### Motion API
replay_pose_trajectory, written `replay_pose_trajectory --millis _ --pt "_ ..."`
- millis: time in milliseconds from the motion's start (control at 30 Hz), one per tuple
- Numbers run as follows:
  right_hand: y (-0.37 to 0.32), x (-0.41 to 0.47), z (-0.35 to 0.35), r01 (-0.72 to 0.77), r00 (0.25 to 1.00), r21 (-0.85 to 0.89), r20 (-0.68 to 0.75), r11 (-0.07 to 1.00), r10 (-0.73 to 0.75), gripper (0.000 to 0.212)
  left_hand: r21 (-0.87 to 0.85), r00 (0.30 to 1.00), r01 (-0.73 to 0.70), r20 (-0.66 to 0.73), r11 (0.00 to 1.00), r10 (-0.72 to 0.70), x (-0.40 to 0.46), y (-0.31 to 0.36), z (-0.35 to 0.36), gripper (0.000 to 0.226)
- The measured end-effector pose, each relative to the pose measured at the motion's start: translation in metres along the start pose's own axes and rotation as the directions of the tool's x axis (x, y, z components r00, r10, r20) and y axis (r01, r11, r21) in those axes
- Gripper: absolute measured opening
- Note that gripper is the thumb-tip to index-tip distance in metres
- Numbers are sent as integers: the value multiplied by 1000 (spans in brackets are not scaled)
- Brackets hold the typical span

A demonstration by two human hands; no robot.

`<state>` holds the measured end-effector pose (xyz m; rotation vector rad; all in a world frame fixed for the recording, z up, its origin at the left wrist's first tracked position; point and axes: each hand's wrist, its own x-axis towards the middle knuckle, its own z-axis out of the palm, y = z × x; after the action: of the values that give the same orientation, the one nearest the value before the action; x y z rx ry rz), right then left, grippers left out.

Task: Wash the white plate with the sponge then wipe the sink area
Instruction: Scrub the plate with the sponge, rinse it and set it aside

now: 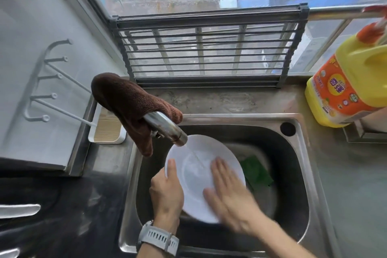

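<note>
On the far left a white wall rack (45,81) with five pegs is fixed to the pale tiled wall, and below it a small white tray (107,130) is set on the grey steel counter (351,174). One brown cloth (134,109) is draped over the single steel faucet (167,130), from which a thin stream of water is run onto the white plate (194,174). The plate is held tilted inside the one steel sink (297,174), below the spout. The plate's left rim is clamped by the left hand (167,190), thumb on the face, a grey watch (158,239) being worn on that wrist. The right hand (228,192) is laid open and flat on the plate's face, fingers slightly spread and blurred. One green sponge (256,170) is left on the basin floor just right of the plate. Behind the sink a grey slatted rack (205,52) is leaned against the window. At the far right one yellow detergent jug (347,84) is stood on the counter.
</note>
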<state>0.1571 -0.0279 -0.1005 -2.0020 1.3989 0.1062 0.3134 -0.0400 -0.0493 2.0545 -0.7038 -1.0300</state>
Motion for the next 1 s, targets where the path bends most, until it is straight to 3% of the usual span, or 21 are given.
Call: replay_pose_trajectory --millis 100,167,300,333,433,533,600,700,767,833,933,1000 --pt "-44 -10 2 191 976 173 75 966 -206 58 -53 997 77 18 996 -76 -1 -9 8 40" --pt "-43 18 -7 266 963 114 11 957 -269 56 -102 995 102 3 989 -103 1 -8 3 35" --pt "17 40 -11 -7 997 -60 -80 998 2 64 -77 997 74 -7 994 -75 1 -1 -12 36" --pt "24 30 -4 -69 995 -38 -82 997 65 66 -60 998 60 0 996 -60 -1 -1 -13 37" --pt "22 -6 6 -128 960 329 -195 936 200 74 -101 997 73 26 992 -70 -4 -12 -7 38" --pt "20 -9 -15 -109 830 647 -359 754 428 71 -214 980 194 9 957 -197 0 -20 0 30" --pt "17 -5 -35 -65 827 681 -372 729 421 57 -326 962 260 9 909 -272 7 -25 6 34" --pt "11 -8 -59 102 841 657 -458 747 288 19 -443 955 250 -33 861 -294 12 -25 18 53" --pt "11 -13 -65 195 858 727 -452 659 244 12 -436 969 189 -63 880 -240 16 -25 24 64" --pt "20 -12 -64 203 875 847 -382 491 298 12 -369 988 89 -85 925 -129 15 -22 21 60" --pt "37 3 -44 55 879 972 -155 227 451 16 -140 985 -168 -56 976 162 2 -12 4 46" --pt "39 17 -30 -74 871 993 19 92 490 21 134 936 -346 -22 929 352 -5 -9 -9 40"
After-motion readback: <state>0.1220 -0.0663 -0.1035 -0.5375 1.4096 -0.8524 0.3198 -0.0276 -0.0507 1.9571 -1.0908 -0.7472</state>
